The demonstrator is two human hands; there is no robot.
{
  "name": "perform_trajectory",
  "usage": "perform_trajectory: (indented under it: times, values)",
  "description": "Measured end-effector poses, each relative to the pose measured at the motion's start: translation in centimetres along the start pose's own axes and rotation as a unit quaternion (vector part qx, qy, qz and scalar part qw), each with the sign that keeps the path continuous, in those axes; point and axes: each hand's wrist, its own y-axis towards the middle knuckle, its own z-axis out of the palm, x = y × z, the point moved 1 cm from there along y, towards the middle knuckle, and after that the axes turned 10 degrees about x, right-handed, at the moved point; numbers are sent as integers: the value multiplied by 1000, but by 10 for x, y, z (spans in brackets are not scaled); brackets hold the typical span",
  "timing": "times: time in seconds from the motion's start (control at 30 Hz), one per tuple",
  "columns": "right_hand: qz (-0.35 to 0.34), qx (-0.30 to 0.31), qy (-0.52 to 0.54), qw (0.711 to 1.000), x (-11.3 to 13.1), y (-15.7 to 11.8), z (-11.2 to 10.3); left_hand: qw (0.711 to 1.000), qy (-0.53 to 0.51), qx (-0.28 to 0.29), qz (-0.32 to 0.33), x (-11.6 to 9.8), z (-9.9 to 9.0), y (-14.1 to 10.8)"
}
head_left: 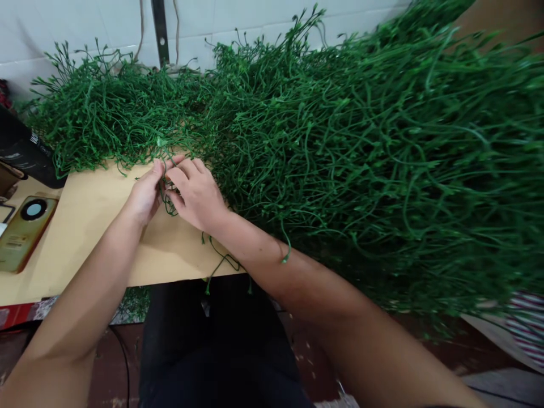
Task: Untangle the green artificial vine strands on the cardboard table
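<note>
My left hand is closed around a few thin green stems, with its thumb on top. They are wiry, with small bud-like tips, and seem to be plastic. Close against it, my right hand has its fingers curled and its thumb bent in, pinching the same stems. How many strands lie between the fingers is hidden. Both hands are low over the tan tabletop, in front of a heap of similar stems.
A much larger pile of stems covers the right side and hangs over the front edge. Loose strands lie by my right forearm. At the left are a phone and a black container. A tiled wall stands behind.
</note>
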Motion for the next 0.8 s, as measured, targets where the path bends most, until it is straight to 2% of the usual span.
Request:
perform_trajectory:
  times: [0.2, 0.4, 0.5, 0.67, 0.8]
  values:
    - [27, 3, -43, 999, 2, -2, -3, 999, -21, -27, -4, 1, 8, -2]
    - [60, 29, -66, 996, 6, -3, -7, 1000, -11, 1, 23, 5, 10, -1]
    - [64, 45, -46, 996, 4, -2, -7, 1000, 5, -11, 23, 7, 3, 2]
    - [29, 71, 10, 997, 0, -1, -2, 999, 15, -37, 26, 8, -10, 8]
    - [34, 116, 73, 990, -1, 1, 1, 999, 13, -46, 17, 8, -15, 10]
